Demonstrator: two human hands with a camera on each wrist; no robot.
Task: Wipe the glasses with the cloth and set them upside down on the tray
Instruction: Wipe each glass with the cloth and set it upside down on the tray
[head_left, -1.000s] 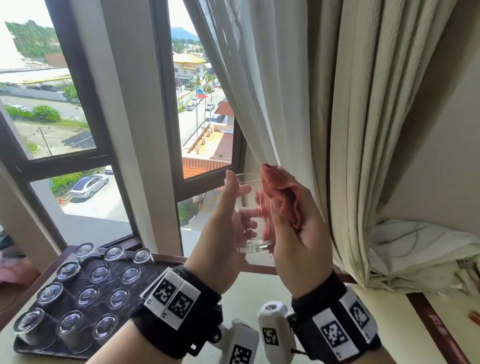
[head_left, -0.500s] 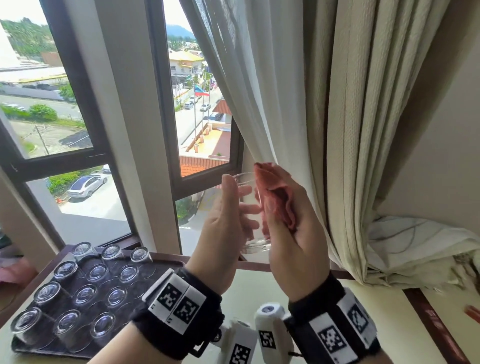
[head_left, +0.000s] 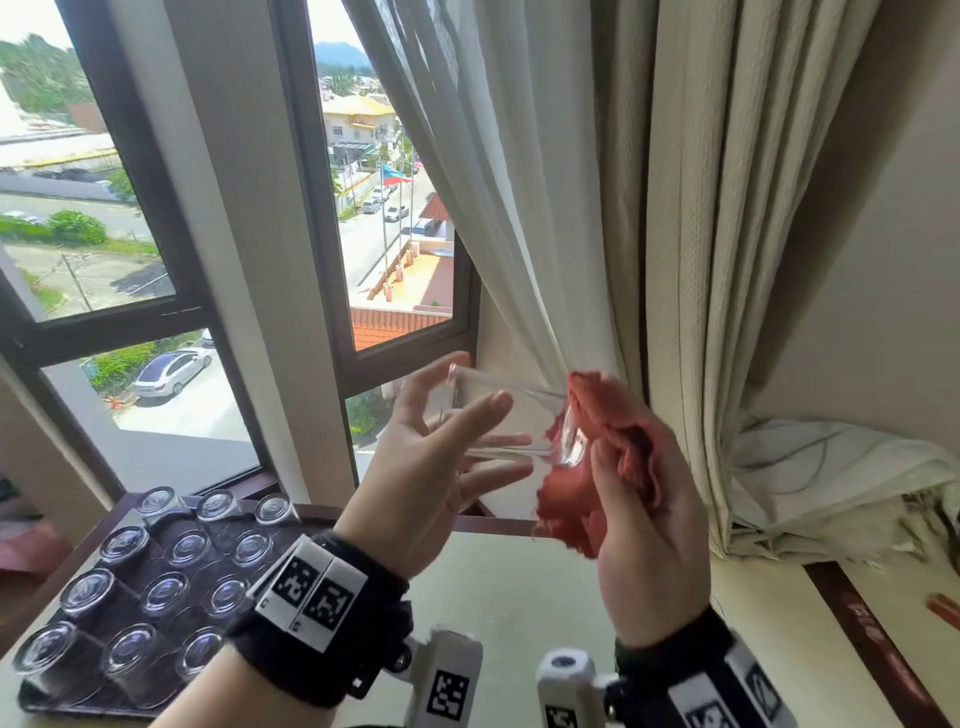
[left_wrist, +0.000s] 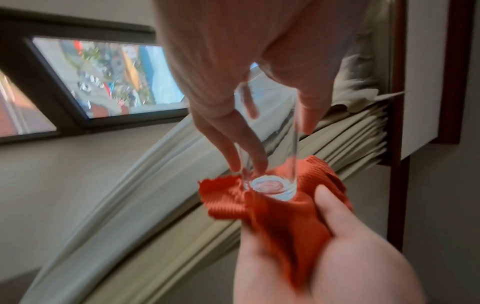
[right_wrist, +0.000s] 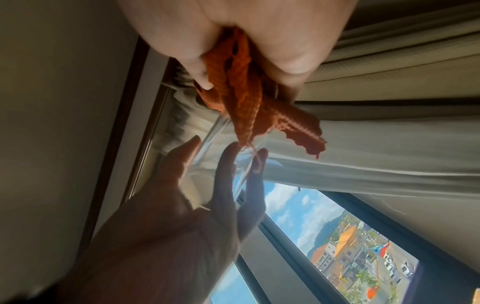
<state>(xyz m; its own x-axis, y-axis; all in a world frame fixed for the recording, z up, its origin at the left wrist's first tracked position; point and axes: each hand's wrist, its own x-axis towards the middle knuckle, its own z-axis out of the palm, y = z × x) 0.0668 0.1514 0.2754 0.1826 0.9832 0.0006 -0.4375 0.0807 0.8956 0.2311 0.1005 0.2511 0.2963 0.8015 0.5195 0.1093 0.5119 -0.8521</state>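
The glass (head_left: 506, 415), upright half a second ago, has been tipped sideways in the loosely curled fingers of the left hand (head_left: 415, 478), its base pressed into the red cloth (head_left: 608, 457) bunched in the clenched right hand (head_left: 644, 525), so the base is probably being wiped before the tray (head_left: 47, 704)

Cloth (head_left: 605, 457): rust-red, ribbed knit. Glass (head_left: 506, 421): clear. Tray (head_left: 36, 699): dark brown. Curtains (head_left: 691, 208): cream, sheer one white. Wrist bands (head_left: 322, 618): black with black-and-white square markers. Desk (head_left: 519, 587): pale yellow-green, reddish-brown edge.
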